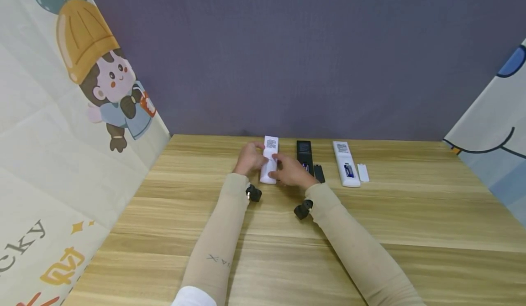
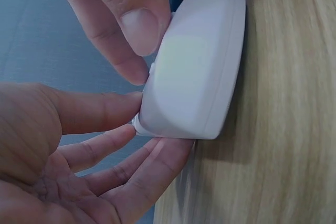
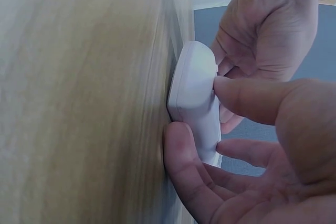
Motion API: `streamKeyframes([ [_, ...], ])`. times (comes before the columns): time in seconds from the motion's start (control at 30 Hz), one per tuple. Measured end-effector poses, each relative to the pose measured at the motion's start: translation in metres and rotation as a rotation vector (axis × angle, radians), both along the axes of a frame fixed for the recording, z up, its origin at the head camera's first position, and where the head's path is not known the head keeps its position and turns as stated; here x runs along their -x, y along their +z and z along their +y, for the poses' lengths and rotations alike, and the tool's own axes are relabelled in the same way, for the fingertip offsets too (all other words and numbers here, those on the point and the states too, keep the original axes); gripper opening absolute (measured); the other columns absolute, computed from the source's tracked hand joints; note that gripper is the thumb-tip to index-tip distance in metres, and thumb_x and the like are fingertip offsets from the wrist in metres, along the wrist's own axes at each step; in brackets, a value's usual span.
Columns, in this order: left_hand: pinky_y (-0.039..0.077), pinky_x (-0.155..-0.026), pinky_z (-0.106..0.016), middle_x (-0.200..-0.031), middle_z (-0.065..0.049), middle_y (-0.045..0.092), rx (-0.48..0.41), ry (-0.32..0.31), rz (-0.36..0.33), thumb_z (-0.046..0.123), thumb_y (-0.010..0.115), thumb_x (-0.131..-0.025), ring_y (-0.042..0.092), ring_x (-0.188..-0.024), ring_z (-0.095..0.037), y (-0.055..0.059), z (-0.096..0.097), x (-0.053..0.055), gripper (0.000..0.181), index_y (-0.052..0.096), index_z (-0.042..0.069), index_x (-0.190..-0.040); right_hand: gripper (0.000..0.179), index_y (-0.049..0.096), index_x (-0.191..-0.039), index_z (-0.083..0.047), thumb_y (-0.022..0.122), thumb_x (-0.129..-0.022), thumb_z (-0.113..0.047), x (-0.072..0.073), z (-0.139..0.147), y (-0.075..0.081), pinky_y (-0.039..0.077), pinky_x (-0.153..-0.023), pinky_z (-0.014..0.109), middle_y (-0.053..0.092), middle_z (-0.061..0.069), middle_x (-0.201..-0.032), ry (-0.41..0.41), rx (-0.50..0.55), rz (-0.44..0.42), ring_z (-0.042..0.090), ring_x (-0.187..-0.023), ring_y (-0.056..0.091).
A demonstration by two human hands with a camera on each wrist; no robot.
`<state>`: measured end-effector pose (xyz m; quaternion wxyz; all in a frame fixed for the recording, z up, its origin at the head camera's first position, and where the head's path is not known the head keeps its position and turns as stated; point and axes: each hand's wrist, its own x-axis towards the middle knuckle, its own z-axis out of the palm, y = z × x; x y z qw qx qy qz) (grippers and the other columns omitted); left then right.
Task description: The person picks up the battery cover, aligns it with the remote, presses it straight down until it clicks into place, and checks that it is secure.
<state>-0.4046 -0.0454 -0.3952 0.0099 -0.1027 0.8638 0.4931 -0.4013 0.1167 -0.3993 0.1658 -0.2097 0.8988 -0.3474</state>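
Note:
A white remote control [image 1: 266,169] lies back side up near the far edge of the table, a printed label at its far end. My left hand [image 1: 249,159] grips it from the left; in the left wrist view the thumb [image 2: 100,111] presses on its upper face while fingers support its side. From the right, my right hand [image 1: 292,171] holds the same remote. In the right wrist view its thumb [image 3: 252,95] lies on the back and a finger reaches the near end beside the tabletop. The hands partly hide the remote's middle.
Right of the hands lies a black remote [image 1: 304,148] with its battery bay uncovered, its black cover [image 1: 318,173] beside it. Farther right is another white remote [image 1: 342,157] showing batteries [image 1: 349,171], next to a white cover [image 1: 363,172]. A dark wall panel [image 1: 304,68] rises behind the table.

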Motion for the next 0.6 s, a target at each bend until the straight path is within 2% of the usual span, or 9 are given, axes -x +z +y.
streamKeyframes([
  [0.23,0.052,-0.065,-0.024,-0.125,-0.019,0.066,0.043,0.01,0.01,-0.006,0.071,-0.081,0.06,-0.082,-0.021,-0.0019,0.0011,0.0001,0.046,0.066,0.004,-0.126,0.067,0.037,-0.157,-0.005,0.068,-0.099,-0.021,0.0016,0.0001,-0.0008,0.055,-0.062,0.029,0.049,0.023,-0.153,0.013,-0.001,-0.026,0.017,-0.069,0.067],
  [0.5,0.054,-0.085,-0.035,-0.128,-0.019,0.067,0.11,0.02,0.038,-0.003,0.072,-0.081,0.063,-0.102,-0.03,-0.0011,0.0026,-0.0007,0.042,0.068,0.003,-0.123,0.066,0.037,-0.157,-0.005,0.066,-0.1,-0.022,0.0015,-0.0009,-0.001,0.055,-0.063,0.029,0.048,0.023,-0.154,0.02,-0.005,-0.027,0.017,-0.068,0.067],
  [0.6,0.054,-0.092,-0.039,-0.128,-0.019,0.067,0.126,0.029,0.034,-0.002,0.072,-0.081,0.064,-0.108,-0.033,0.0001,0.0037,-0.0011,0.042,0.069,0.003,-0.122,0.065,0.036,-0.157,-0.004,0.065,-0.101,-0.022,0.002,-0.0012,-0.0017,0.056,-0.069,0.031,0.049,0.023,-0.153,0.034,-0.023,-0.009,0.016,-0.066,0.066],
])
